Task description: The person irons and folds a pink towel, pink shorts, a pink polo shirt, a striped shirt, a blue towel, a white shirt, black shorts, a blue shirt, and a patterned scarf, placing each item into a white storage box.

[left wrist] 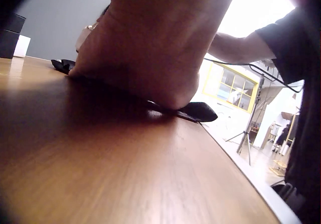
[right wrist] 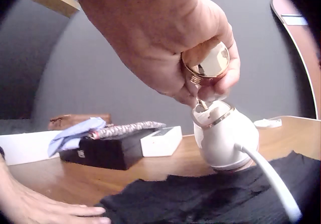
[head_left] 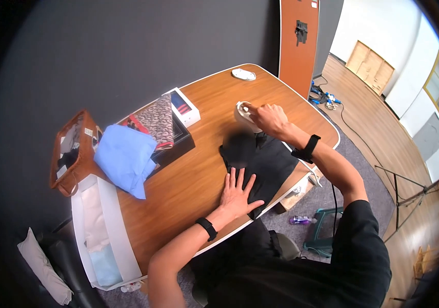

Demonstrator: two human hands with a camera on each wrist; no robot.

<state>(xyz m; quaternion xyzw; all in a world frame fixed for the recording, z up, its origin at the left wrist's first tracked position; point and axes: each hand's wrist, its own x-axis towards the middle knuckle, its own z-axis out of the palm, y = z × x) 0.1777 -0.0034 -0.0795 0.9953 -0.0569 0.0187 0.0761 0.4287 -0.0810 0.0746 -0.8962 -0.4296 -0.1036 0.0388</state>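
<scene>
At the far left a brown basket [head_left: 87, 148] sits beside a blue cloth [head_left: 124, 154]. Toward the table's [head_left: 188, 172] near edge, the left hand [head_left: 237, 197], fingers spread, rests on a black garment [head_left: 276, 167]; at that garment's far edge stands a white corded appliance [right wrist: 225, 141], its gold knob [right wrist: 216, 63] gripped by the right hand's [head_left: 271, 121] curled fingers.

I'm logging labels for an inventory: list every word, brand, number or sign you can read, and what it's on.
No text can be read with certainty.
Black box: pale mark, too blurred to read.
Brown basket: white tag, any print too small to read.
Orange panel: white label, too small to read.
Purple-labelled bottle: any print too small to read.
</scene>
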